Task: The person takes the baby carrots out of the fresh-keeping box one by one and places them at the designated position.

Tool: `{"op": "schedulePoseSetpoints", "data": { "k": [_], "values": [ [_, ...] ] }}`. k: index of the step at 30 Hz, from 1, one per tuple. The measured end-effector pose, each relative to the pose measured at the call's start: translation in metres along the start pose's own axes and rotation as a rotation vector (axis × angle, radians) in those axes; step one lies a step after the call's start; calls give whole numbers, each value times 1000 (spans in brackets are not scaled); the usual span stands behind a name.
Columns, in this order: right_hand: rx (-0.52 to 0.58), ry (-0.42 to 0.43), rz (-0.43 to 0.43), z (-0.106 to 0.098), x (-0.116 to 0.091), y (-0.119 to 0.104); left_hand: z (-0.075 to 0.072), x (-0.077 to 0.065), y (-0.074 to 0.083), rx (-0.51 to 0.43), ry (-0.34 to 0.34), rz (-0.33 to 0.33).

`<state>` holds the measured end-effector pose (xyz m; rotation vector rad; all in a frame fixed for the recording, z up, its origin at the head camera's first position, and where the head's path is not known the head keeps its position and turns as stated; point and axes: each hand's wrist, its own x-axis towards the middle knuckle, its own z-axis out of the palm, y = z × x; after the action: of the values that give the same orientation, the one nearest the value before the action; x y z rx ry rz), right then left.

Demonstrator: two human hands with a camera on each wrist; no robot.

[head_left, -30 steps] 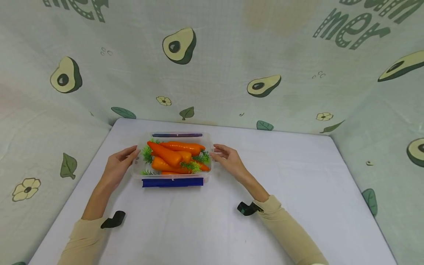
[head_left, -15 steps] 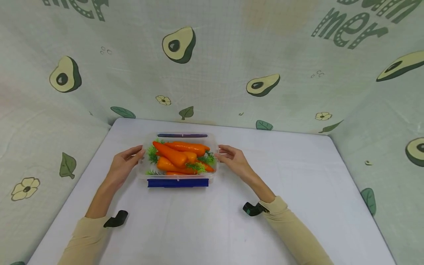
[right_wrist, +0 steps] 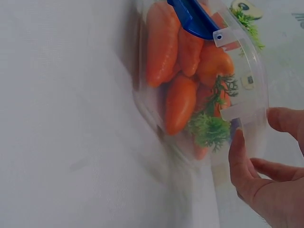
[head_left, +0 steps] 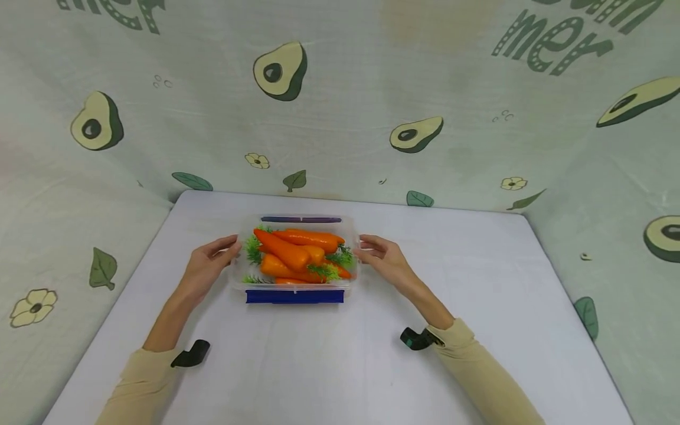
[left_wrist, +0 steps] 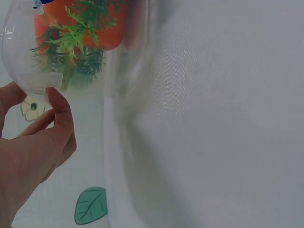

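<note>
A clear plastic food container (head_left: 345, 283) with blue clips (head_left: 294, 297) holds several orange carrots (head_left: 284, 251) with green leafy tops. It sits toward the back of the white table in the head view. At its left end my left hand (head_left: 209, 262) pinches the rim between thumb and fingers; the left wrist view shows that hand (left_wrist: 42, 142) at a clear tab. My right hand (head_left: 390, 265) grips the opposite end the same way. Its fingers (right_wrist: 237, 152) lie below a clear side tab in the right wrist view. Carrots partly cover one another.
A white-covered table (head_left: 319, 366) stretches in front of the container and to its right. Behind and at both sides hangs a pale cloth (head_left: 340, 88) printed with avocados and leaves. A black camera mount sits on each wrist.
Both hands and the container between them have shifted steadily to the right across the table. The carrots ride along inside. The head view has moved slightly.
</note>
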<state>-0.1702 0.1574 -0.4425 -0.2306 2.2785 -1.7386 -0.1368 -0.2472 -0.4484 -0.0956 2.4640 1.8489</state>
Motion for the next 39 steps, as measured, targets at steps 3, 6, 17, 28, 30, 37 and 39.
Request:
{"op": "schedulePoseSetpoints", "data": {
  "k": [3,6,17,28,30,37,39],
  "values": [
    [2,6,-1,-3,-4,1,3,0,0,-10,-11,0],
    [3,10,0,-7,-8,2,7,0,1,-22,-22,2],
    [-34,20,20,-22,-25,7,21,-1,7,-36,-56,3],
    [-51,37,48,-30,-40,10,33,-7,9,-33,-88,-14],
    [-53,35,49,-31,-42,10,34,-8,9,-36,-89,-15],
    [-70,40,62,-33,-46,10,38,-8,9,-44,-98,-3],
    [-90,36,61,-34,-46,10,38,-7,9,-46,-98,-3]
  ]
}}
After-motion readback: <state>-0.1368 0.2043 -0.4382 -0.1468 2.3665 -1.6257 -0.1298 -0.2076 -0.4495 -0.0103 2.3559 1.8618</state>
